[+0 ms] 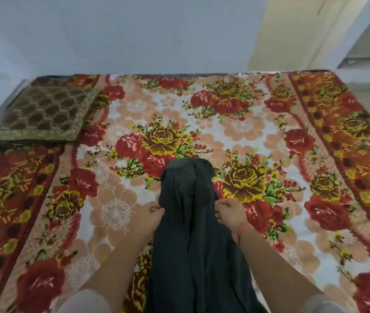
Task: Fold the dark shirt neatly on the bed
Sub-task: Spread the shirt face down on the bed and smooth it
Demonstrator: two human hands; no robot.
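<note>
The dark shirt (190,233) lies as a long, narrow, wrinkled strip down the middle of the bed (258,136), running from the near edge up to a rounded far end. My left hand (150,219) grips its left edge about halfway along, fingers closed on the fabric. My right hand (230,212) pinches the right edge at the same height. Both forearms reach in from the bottom, one on each side of the cloth.
The bed is covered by a red, yellow and peach floral blanket. A brown and gold patterned cushion (44,114) lies at the far left corner. A white wall stands behind the bed, and a cream door or panel (303,30) is at the back right.
</note>
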